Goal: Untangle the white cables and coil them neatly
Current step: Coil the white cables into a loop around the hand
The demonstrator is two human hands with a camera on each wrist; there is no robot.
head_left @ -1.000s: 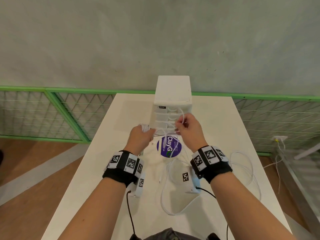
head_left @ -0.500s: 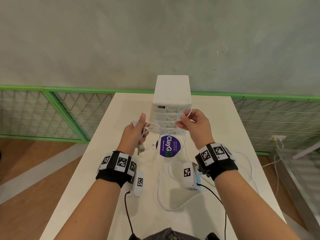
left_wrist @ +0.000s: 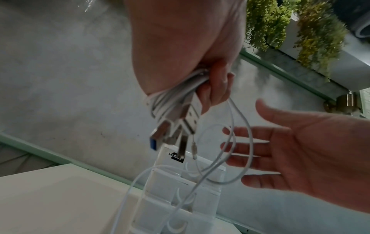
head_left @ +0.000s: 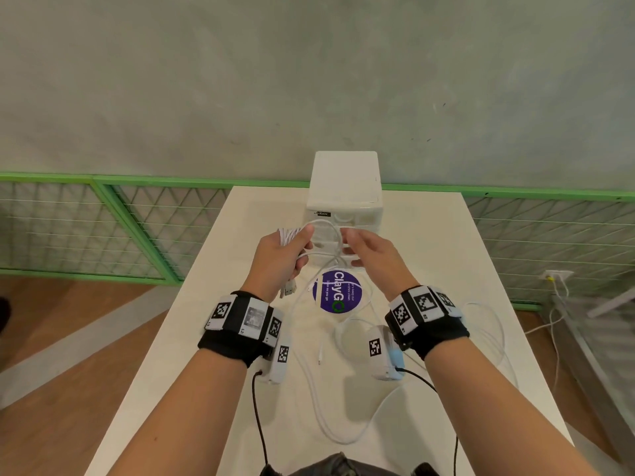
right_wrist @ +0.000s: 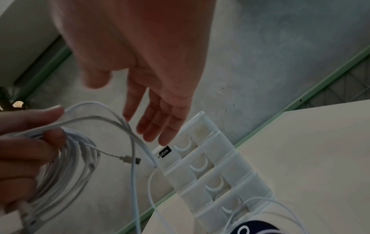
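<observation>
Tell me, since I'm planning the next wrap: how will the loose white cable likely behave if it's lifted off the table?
Probably floppy: the loose white cable lies in soft curves on the table. Likely light, since thin strands droop from the left hand. It may snag other loops near the right hand.

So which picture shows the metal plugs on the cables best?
The left wrist view: the plugs hang large below the left hand. The head view shows them small; the right wrist view shows one small plug clearly.
</observation>
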